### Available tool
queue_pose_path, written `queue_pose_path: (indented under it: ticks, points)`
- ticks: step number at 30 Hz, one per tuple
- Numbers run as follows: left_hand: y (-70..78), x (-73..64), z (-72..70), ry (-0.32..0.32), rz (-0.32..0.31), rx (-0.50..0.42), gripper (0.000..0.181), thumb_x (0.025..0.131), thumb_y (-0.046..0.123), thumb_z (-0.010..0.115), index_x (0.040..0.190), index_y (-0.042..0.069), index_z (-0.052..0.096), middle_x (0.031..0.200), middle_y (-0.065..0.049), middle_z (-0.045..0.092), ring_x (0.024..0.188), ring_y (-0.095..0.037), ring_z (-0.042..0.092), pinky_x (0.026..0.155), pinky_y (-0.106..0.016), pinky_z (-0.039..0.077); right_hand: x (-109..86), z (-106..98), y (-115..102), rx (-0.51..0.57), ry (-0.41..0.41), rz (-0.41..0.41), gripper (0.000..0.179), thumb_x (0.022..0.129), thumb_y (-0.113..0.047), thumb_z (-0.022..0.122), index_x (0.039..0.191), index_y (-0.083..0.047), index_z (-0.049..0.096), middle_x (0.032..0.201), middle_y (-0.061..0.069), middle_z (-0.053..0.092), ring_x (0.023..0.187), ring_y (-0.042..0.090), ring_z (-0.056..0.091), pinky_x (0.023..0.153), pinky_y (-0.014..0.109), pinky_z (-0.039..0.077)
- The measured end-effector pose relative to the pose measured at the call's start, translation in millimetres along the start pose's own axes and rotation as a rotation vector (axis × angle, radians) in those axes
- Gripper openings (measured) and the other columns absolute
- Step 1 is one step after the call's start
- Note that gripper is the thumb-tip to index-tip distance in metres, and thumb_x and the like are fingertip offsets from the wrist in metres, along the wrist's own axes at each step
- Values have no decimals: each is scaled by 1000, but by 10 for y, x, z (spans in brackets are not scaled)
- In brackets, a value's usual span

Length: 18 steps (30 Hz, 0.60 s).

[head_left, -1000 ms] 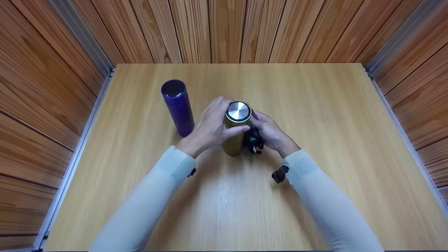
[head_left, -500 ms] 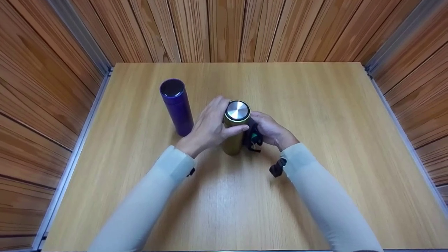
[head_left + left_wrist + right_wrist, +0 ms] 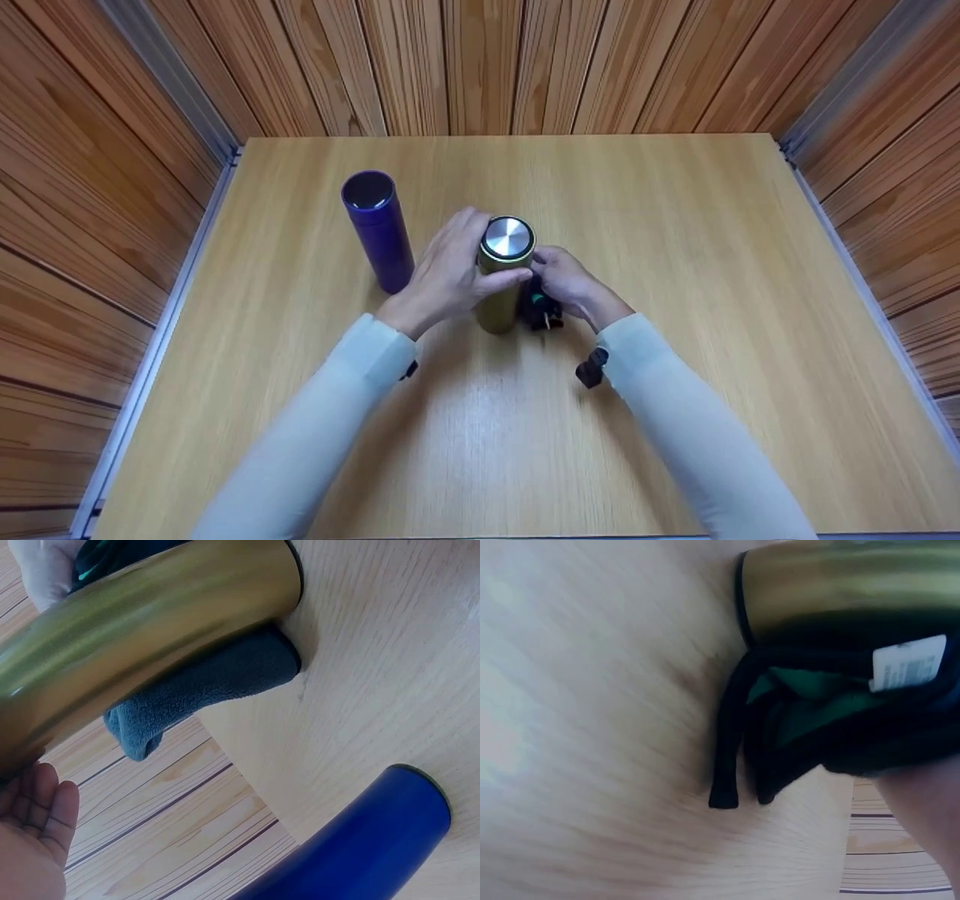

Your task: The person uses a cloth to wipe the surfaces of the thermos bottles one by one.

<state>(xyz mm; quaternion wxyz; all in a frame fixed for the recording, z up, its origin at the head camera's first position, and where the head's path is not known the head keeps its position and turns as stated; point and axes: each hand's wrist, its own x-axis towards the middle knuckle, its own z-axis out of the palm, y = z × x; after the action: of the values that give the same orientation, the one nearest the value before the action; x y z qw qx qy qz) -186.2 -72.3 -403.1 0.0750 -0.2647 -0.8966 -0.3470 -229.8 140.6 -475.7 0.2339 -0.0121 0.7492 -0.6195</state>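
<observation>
A gold thermos with a shiny metal lid stands upright on the table. My left hand grips it near the top, thumb across the front just under the lid. On its right side my right hand holds a dark, plush cloth against the wall of the thermos. Part of that cloth passes behind the thermos in the left wrist view. Its folded end shows a green inner face and a white label in the right wrist view. The right fingertips are mostly hidden by thermos and cloth.
A purple thermos with a dark top stands left of my left hand, close to the wrist. The wooden table is bounded by plank walls at the back and both sides, with metal rails along the side edges.
My right hand has shifted slightly along the right side of the gold thermos, and the hanging folds of the cloth have moved with it. The left hand and both thermoses stay put.
</observation>
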Motion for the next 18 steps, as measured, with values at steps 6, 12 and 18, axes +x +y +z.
queue_pose_path:
  ticks: [6, 12, 18]
  points:
    - [9, 1, 3, -7, -4, -3, 67, 87, 62, 72, 128, 11, 55, 116, 1, 56, 104, -14, 52, 94, -33, 45, -37, -9, -51, -118, 11, -17, 32, 107, -2, 43, 132, 2, 63, 143, 12, 57, 138, 22, 43, 119, 41, 29]
    - [12, 2, 17, -13, 4, -10, 66, 88, 61, 72, 128, 11, 55, 117, 1, 56, 106, -14, 52, 96, -33, 45, -128, -50, -139, -125, -11, 3, 28, 108, -6, 44, 124, 0, 66, 121, 11, 63, 119, 24, 52, 106, 37, 39]
    - [-2, 2, 3, 1, 8, -20, 68, 87, 61, 72, 129, 11, 55, 117, 1, 56, 106, -14, 51, 97, -33, 44, -145, -126, -177, 162, -124, 22, 29, 110, -19, 45, 128, -7, 65, 107, 4, 63, 112, 22, 55, 101, 36, 41]
